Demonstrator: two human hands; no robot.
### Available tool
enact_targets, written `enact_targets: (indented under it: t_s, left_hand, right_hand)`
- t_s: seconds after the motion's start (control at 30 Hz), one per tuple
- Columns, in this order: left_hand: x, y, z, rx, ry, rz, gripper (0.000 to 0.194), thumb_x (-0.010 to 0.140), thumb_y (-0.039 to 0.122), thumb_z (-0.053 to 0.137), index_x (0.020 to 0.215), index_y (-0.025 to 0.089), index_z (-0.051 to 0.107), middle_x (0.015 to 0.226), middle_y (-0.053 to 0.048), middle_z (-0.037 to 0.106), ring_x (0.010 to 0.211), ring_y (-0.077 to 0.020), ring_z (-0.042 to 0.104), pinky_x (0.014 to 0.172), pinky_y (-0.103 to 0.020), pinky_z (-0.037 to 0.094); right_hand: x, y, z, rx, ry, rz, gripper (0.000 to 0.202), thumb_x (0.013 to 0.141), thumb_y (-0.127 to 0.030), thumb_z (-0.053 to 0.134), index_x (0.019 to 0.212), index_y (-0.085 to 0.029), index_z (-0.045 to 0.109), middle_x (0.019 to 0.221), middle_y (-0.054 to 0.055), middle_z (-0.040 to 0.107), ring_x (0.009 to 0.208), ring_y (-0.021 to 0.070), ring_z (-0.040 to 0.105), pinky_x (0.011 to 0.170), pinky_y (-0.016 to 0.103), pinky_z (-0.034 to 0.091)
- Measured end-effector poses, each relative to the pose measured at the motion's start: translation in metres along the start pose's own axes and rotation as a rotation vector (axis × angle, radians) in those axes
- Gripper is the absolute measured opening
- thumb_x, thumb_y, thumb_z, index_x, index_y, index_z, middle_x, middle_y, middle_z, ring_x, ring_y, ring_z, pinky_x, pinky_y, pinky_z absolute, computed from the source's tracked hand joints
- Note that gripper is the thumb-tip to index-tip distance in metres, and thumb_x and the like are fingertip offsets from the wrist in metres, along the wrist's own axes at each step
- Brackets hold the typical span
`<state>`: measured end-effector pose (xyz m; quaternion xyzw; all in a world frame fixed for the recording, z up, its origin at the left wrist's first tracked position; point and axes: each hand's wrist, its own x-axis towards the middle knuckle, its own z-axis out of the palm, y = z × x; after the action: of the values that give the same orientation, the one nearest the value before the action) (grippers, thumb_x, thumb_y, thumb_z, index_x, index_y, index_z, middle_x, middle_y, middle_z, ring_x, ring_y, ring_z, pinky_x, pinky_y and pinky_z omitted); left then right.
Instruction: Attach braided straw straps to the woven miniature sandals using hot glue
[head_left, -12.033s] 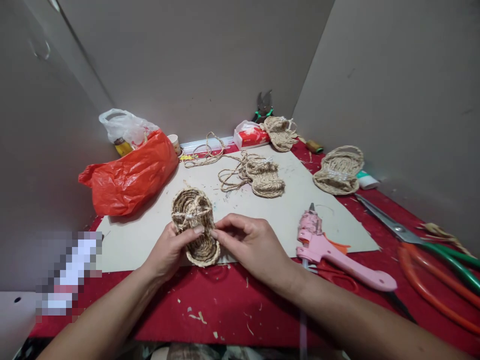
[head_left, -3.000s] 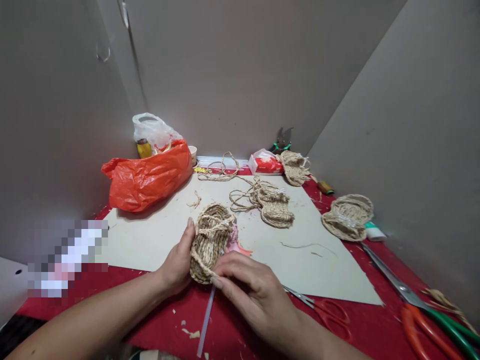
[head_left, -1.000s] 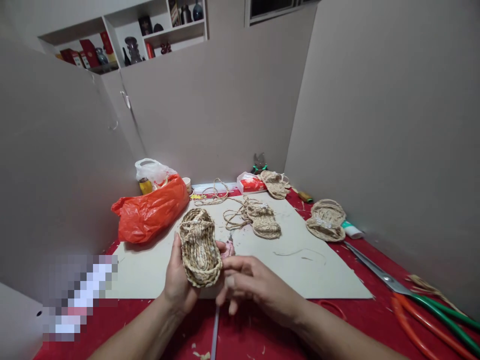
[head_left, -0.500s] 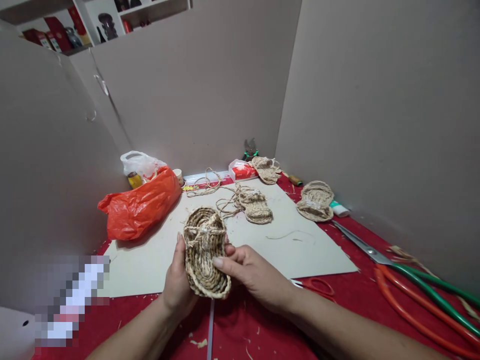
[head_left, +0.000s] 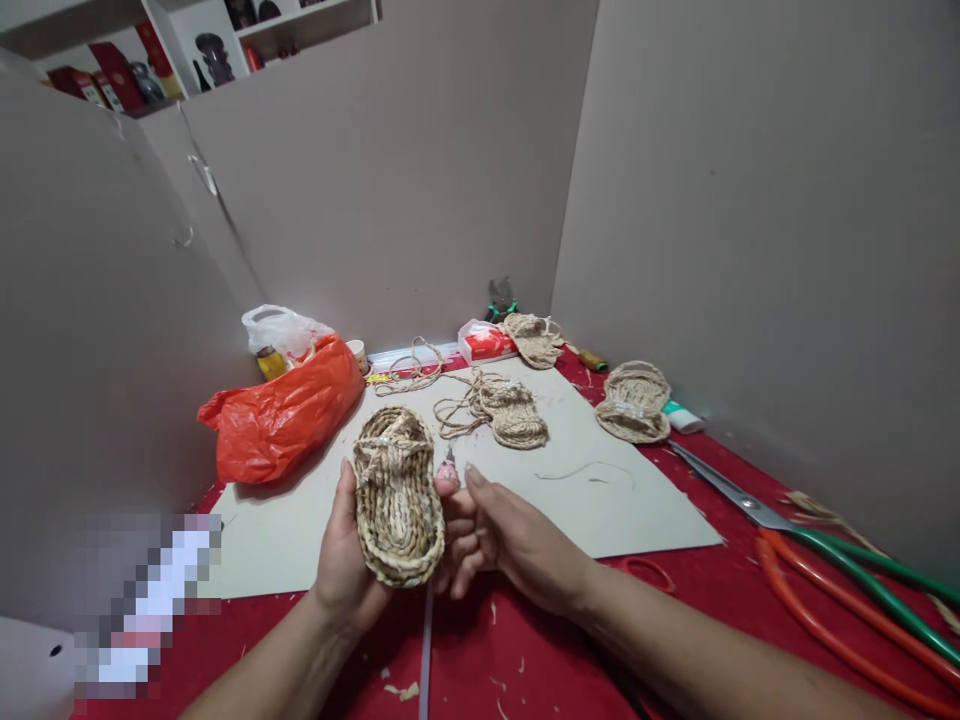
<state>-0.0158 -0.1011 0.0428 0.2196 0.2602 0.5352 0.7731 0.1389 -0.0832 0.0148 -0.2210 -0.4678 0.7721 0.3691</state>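
A small woven straw sandal [head_left: 397, 500] with a braided strap across its upper end is tilted up in front of me. My left hand [head_left: 346, 560] is closed around its left side and underside. Just right of the sandal, my right hand [head_left: 502, 535] has its thumb raised and its fingers loosely bent and apart. Its fingertips come close to the sandal's right edge; whether they touch it is hard to see. A small pink thing [head_left: 448, 470] shows above these fingers, too small to name.
On the pale board [head_left: 600, 510] lies another straw sandal [head_left: 514, 412] with loose cord. A woven piece [head_left: 636, 402] and large shears [head_left: 757, 510] lie to the right. An orange plastic bag [head_left: 289, 420] sits at the left, a tissue pack [head_left: 487, 343] at the back. Red cloth [head_left: 480, 660] covers the table.
My right hand has come off the sandal's sole, its thumb lifting away to the right. The sandal has shifted slightly left and up in my left hand.
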Motion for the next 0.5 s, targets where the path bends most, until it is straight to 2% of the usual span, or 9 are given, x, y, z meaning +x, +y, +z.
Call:
enact_targets:
  t_s: [0.13,0.23,0.33,0.43,0.5]
  left_hand:
    - [0.002,0.009,-0.004,0.008,-0.009,0.007,0.061,0.091,0.056,0.036,0.117,0.007,0.063,0.09,-0.016,0.075,0.087,-0.0286,0.07,0.088,-0.044,0.051]
    - [0.004,0.014,-0.005,0.013,-0.027,0.043,0.059,0.091,0.054,0.039,0.121,0.008,0.06,0.092,-0.017,0.074,0.077,-0.0275,0.071,0.075,-0.041,0.056]
    - [0.005,0.015,-0.002,0.004,-0.047,0.054,0.056,0.092,0.052,0.039,0.125,0.01,0.057,0.098,-0.018,0.073,0.076,-0.0269,0.072,0.074,-0.041,0.056]
    - [0.004,0.014,0.0,-0.007,-0.085,-0.005,0.056,0.092,0.053,0.035,0.12,0.011,0.061,0.097,-0.016,0.073,0.077,-0.0259,0.071,0.076,-0.04,0.056]
    - [0.004,0.013,-0.002,0.009,-0.138,-0.068,0.058,0.092,0.055,0.035,0.112,0.01,0.065,0.089,-0.016,0.074,0.075,-0.0256,0.071,0.07,-0.036,0.056]
  right_hand:
    - [0.003,-0.002,-0.001,0.021,0.125,-0.011,0.061,0.082,-0.068,0.047,0.076,-0.01,0.064,0.062,0.008,0.067,0.049,0.014,0.065,0.045,0.02,0.049]
    - [0.004,-0.003,-0.001,0.001,0.191,-0.057,0.053,0.08,-0.062,0.055,0.079,-0.01,0.066,0.066,0.009,0.069,0.05,0.0126,0.064,0.047,0.02,0.048]
    - [0.004,-0.005,-0.003,0.022,0.274,-0.156,0.046,0.079,-0.057,0.061,0.079,-0.011,0.067,0.067,0.007,0.068,0.053,0.0122,0.063,0.053,0.022,0.049]
    - [0.003,-0.009,-0.005,0.012,0.333,-0.207,0.042,0.078,-0.054,0.064,0.084,-0.013,0.069,0.074,0.006,0.068,0.057,0.0125,0.063,0.056,0.024,0.05]
    - [0.003,-0.012,-0.005,-0.001,0.366,-0.233,0.042,0.077,-0.054,0.066,0.089,-0.014,0.07,0.083,0.007,0.069,0.063,0.0121,0.063,0.059,0.023,0.05]
